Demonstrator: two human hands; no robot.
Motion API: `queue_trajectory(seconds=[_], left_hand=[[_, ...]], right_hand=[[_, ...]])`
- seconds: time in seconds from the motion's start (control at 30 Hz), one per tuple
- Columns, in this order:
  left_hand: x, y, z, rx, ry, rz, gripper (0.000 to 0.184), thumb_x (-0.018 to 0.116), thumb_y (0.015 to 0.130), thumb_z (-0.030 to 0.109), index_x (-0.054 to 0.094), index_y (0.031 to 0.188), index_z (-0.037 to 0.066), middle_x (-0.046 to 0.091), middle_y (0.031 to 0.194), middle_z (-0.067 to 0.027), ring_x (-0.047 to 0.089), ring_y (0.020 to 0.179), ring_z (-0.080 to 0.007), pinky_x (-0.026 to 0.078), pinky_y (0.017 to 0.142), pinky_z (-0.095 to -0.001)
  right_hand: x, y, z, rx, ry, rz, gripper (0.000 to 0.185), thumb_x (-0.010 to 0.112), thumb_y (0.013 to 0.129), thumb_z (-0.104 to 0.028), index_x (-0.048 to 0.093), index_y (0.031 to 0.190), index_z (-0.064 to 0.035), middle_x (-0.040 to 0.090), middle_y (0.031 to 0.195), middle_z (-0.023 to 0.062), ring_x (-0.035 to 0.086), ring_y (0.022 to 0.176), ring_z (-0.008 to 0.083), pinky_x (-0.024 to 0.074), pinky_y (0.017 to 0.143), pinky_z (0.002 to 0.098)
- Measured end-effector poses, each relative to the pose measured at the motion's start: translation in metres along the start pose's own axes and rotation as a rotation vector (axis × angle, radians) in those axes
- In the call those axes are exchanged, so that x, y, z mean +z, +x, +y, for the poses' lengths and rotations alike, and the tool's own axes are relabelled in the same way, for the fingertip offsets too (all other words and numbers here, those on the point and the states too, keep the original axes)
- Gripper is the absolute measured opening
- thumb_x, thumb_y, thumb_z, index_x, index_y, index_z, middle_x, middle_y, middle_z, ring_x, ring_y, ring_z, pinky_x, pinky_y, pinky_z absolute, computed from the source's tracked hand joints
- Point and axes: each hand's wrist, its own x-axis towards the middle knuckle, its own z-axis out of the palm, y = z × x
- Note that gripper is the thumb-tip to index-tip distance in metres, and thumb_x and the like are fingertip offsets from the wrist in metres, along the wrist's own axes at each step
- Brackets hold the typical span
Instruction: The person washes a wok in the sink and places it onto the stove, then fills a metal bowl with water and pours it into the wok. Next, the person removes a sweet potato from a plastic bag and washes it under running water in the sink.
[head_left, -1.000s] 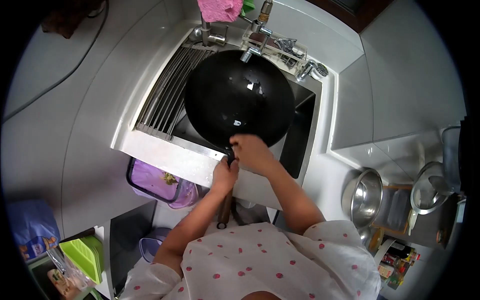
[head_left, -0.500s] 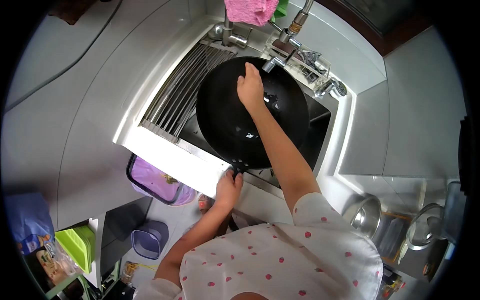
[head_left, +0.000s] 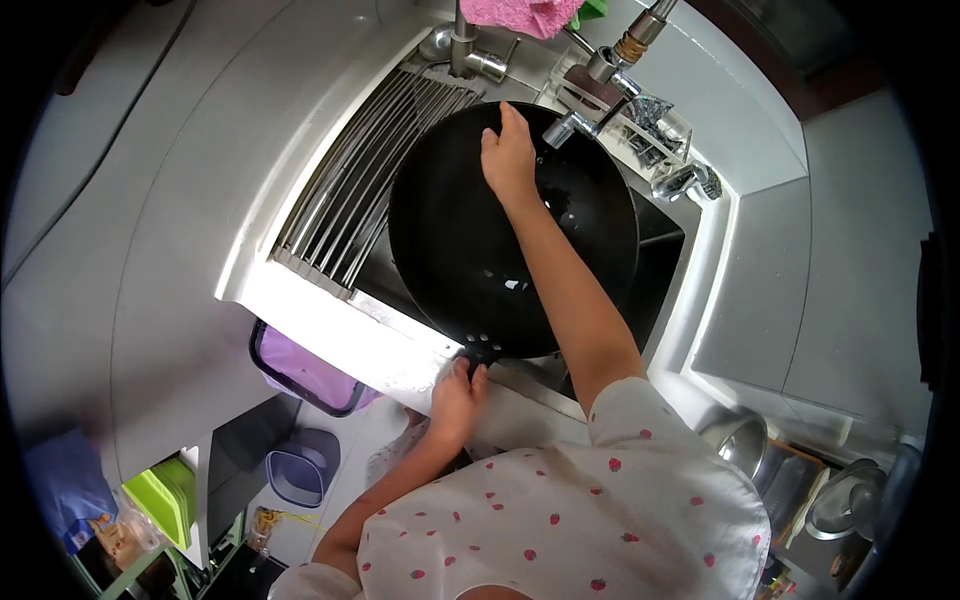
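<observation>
A large black wok [head_left: 450, 220] rests over the sink, its inside wet with a few shiny patches. My left hand [head_left: 458, 405] is closed around the wok's short handle at the near rim. Across the wok reaches my right arm, and my right hand [head_left: 510, 160] is at the inside wall near the far rim, fingers stretched out and thumb apart. Nothing shows in that hand, though its palm side is hidden. Just right of it hangs the chrome faucet spout [head_left: 570, 128] over the wok's rim.
A metal roll-up rack [head_left: 345, 170] covers the sink's left part. Behind stand a clear caddy [head_left: 640, 135] with scrubbers and a pink cloth [head_left: 525, 12]. A purple-lined bin [head_left: 305, 370] is below the counter edge. Metal bowls [head_left: 740, 440] stand at right.
The camera view has shifted slightly. My right hand has slid a little toward the wok's far rim, with the fingers still stretched. My left hand keeps its hold on the handle.
</observation>
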Motion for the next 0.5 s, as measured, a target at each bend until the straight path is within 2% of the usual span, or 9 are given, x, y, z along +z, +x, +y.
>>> queue_trajectory(seconds=[0.5], left_hand=[[0.000,0.002,0.001,-0.037,-0.016,-0.020,0.031,0.048,0.085,0.025,0.051,0.091,-0.005,0.057,0.073,-0.0252,0.055,0.070,-0.0407,0.043,0.063,-0.0452]], right_hand=[[0.019,0.065,0.005,-0.128,-0.105,0.196,0.048,0.052,0.076,-0.003,0.036,0.120,0.0046,0.040,0.121,0.0218,0.041,0.110,0.0364,0.0360,0.091,0.0399]])
